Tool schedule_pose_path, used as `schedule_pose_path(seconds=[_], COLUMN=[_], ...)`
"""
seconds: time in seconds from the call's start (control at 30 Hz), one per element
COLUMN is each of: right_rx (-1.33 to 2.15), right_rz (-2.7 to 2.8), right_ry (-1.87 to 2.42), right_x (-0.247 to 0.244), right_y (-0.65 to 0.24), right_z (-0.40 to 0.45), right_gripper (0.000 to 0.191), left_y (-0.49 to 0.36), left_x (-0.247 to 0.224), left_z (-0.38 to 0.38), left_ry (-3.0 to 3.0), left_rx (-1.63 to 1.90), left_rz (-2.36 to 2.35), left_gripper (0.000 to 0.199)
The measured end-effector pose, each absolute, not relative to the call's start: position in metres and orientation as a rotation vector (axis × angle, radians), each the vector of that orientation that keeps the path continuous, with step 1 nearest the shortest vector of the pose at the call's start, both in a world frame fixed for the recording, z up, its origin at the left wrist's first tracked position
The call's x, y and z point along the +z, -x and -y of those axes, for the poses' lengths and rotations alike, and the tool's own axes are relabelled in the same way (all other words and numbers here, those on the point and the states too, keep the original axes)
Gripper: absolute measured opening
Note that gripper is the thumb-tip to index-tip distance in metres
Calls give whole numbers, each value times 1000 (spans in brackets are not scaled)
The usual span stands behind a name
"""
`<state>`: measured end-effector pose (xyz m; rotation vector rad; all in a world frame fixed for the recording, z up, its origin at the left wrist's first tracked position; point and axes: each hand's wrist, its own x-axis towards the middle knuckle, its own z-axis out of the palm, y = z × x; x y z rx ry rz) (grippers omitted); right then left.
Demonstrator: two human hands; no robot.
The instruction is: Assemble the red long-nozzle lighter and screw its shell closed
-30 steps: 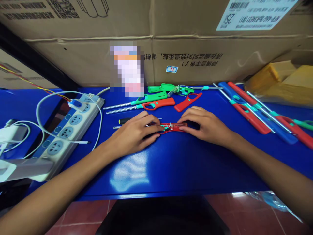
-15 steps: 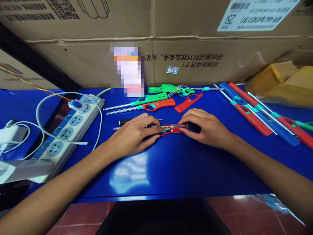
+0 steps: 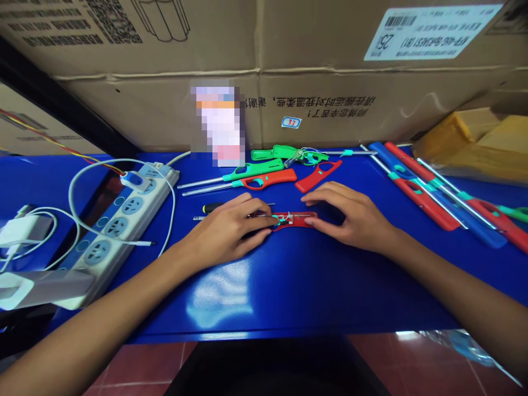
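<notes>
Opened red lighter (image 3: 300, 222) lay between hands on blue table (image 3: 289, 297). Left hand (image 3: 231, 226) pinched its left end, fingers nearly closed. Right hand (image 3: 348, 217) was half open, thumb at its right end, contact unclear.

Blue table (image 3: 289, 291), lighters (image 3: 277, 177), probable screwdriver (image 3: 213, 208)

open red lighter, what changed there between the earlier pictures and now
The right hand has opened, its fingers spreading away from the thumb at the right end of the open red lighter. The left hand stays on the left end; the other lighters lie as they were.
</notes>
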<state>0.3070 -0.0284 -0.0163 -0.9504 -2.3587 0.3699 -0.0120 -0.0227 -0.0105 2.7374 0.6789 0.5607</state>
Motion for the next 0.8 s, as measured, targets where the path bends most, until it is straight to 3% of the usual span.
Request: schedule_pose_path(seconds=[0.2,0.8], right_rx=[372,539], right_rz=[2507,2476], right_ry=[788,837], right_x=[-11,-17], right_y=[-307,-309], right_z=[27,24], right_gripper=[5,17], left_y=[13,13], left_x=[-10,-9], left_z=[23,23], left_ry=[-2726,-2719], left_rx=[559,564], left_rz=[-677,-682], left_gripper=[28,29])
